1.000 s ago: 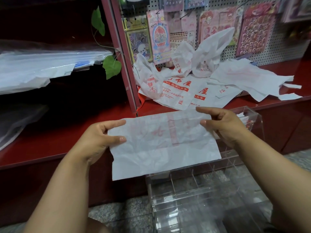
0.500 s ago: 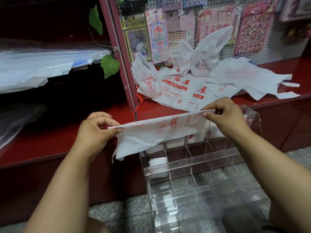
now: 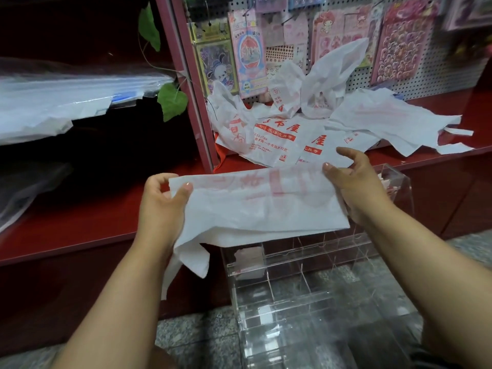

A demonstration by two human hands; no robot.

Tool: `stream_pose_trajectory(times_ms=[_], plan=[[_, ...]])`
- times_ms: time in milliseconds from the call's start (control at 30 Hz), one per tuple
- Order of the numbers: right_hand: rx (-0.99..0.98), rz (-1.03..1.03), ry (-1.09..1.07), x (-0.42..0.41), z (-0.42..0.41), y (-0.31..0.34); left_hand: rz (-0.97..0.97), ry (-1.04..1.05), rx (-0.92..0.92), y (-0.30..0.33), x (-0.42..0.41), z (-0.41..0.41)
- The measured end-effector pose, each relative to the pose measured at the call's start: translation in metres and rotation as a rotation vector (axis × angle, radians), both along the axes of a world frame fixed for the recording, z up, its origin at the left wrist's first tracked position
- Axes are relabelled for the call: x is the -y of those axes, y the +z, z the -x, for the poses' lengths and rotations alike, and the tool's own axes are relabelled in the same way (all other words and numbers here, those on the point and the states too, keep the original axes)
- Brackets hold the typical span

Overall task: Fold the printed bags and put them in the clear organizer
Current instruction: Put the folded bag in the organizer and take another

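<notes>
In front of you runs the red shelf (image 3: 80, 225), with a loose heap of printed bags (image 3: 279, 139) spread on it below the pegboard. Below your hands stands the clear organizer (image 3: 306, 288) on the floor, a folded bag already in one upper left compartment. You hold one white printed bag (image 3: 255, 206) stretched flat above it. Your left hand (image 3: 159, 206) pinches its left end, thumb on top. Your right hand (image 3: 356, 187) grips the right end, forefinger raised.
</notes>
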State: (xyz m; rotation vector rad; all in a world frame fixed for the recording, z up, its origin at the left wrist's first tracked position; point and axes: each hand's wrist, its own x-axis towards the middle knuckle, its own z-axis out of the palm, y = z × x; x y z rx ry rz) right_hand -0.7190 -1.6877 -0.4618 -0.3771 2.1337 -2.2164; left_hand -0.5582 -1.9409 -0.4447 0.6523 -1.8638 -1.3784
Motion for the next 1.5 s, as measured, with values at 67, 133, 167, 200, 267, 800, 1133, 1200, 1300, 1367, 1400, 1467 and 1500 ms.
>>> stream_pose_trajectory(times_ms=[67, 133, 167, 200, 267, 800, 1133, 1200, 1300, 1367, 1400, 1467, 1500], plan=[[0.074, -0.049, 0.14, -0.001, 0.0, -0.002, -0.053, 0.05, -0.005, -0.002, 0.003, 0.0], [0.057, -0.149, 0.234, -0.001, -0.002, -0.006, -0.063, 0.09, 0.012, -0.004, 0.006, -0.001], [0.032, -0.195, 0.233, -0.001, -0.001, -0.009, -0.061, 0.104, 0.024, -0.005, 0.008, -0.001], [0.014, -0.209, 0.207, 0.0, 0.0, -0.011, -0.07, 0.108, 0.031, -0.006, 0.009, 0.0], [0.027, -0.147, 0.167, 0.001, 0.003, -0.014, -0.136, 0.085, 0.028, -0.007, 0.01, 0.001], [0.222, 0.052, 0.268, -0.001, 0.005, -0.016, 0.007, -0.215, 0.185, -0.02, 0.02, 0.0], [0.047, -0.139, 0.218, -0.01, 0.013, -0.017, -0.03, -0.386, 0.252, -0.015, 0.022, -0.008], [0.015, -0.165, 0.221, -0.011, 0.012, -0.014, -0.011, -0.394, 0.271, -0.016, 0.024, -0.009], [-0.03, -0.221, 0.21, -0.013, 0.013, -0.013, 0.035, -0.389, 0.32, -0.017, 0.029, -0.01], [-0.064, -0.253, 0.208, -0.014, 0.013, -0.013, 0.056, -0.365, 0.298, -0.017, 0.029, -0.01], [-0.086, -0.284, 0.201, -0.014, 0.013, -0.012, 0.075, -0.348, 0.268, -0.016, 0.028, -0.01], [-0.14, -0.361, 0.173, -0.013, 0.014, -0.012, 0.122, -0.301, 0.234, -0.013, 0.024, -0.009], [-0.168, -0.405, 0.153, -0.012, 0.014, -0.012, 0.141, -0.277, 0.229, -0.012, 0.023, -0.008]])
